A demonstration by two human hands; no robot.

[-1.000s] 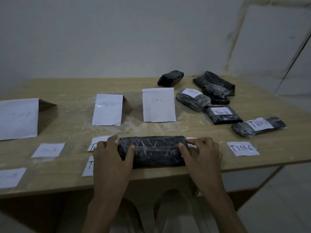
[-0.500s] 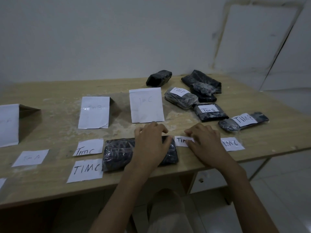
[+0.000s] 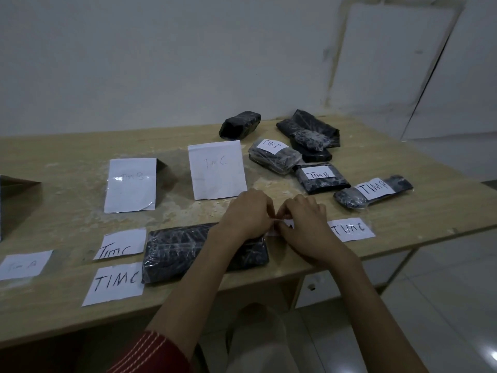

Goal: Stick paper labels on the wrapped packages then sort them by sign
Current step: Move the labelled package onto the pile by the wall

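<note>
Left hand point(image 3: 247, 215) and right hand point(image 3: 305, 224) meet near the front edge of the table point(image 3: 430, 211). We note the fingers of both are curled, with the fingertips pinching one white label point(image 3: 285, 226) between them. The label is mostly covered and its writing is unreadable. We cannot tell whether it lies flat or is lifted. Just left of it lies the package point(image 3: 183, 251), black and film-wrapped, with its long side along the front edge. The left forearm crosses its right end. Left of the package are two paper slips reading TIMC, the far slip point(image 3: 121, 244) and the near slip point(image 3: 115, 284); the package's corner overlaps the near one. Further left we see a faint Tim A slip point(image 3: 24, 265). Right of the hands, flat on the table, is the right slip point(image 3: 351, 229), also TIMC. Behind the hands stand the Tim C sign point(image 3: 217, 170) and, to its left, the Tim B sign point(image 3: 130, 184). At right rear three labelled packs read TIMB: the first pack point(image 3: 273, 157), the second pack point(image 3: 321, 180) and the third pack point(image 3: 373, 192). Beyond them are a lone black bundle point(image 3: 240, 125) and a black heap point(image 3: 309, 133). A red sleeve point(image 3: 156, 351) shows at the bottom.
</note>
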